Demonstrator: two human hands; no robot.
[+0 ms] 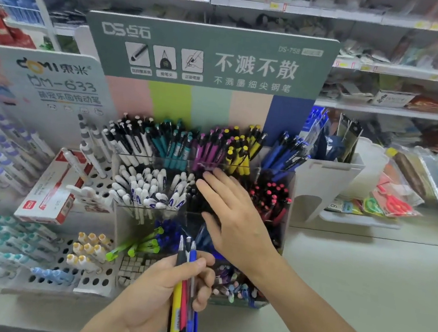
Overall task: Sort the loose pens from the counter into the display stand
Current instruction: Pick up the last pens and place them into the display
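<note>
Shop counter [364,284] — left hand [157,295] gripping pens [184,296], right hand [233,218] flat, fingers [215,182] seemingly on display stand [206,164].

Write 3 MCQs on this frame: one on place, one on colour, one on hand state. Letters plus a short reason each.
1. Where in the display stand do the yellow pens stand?
A. top row, between the purple pens and the blue pens
B. bottom row, at the front
C. outside the stand, on the counter

2. Which colours show in the bunch of pens in the left hand?
A. green, white, orange
B. yellow, red, blue
C. purple, teal, pink

3. How is the right hand?
A. gripping one pen
B. curled into a fist
C. fingers straight, holding nothing, over the stand's middle row

Answers: 1 A, they sit right of the purple pens and left of the blue pens. 2 B, yellow, red and blue barrels show below the fist. 3 C, the fingers are extended and no pen is in them.
</note>
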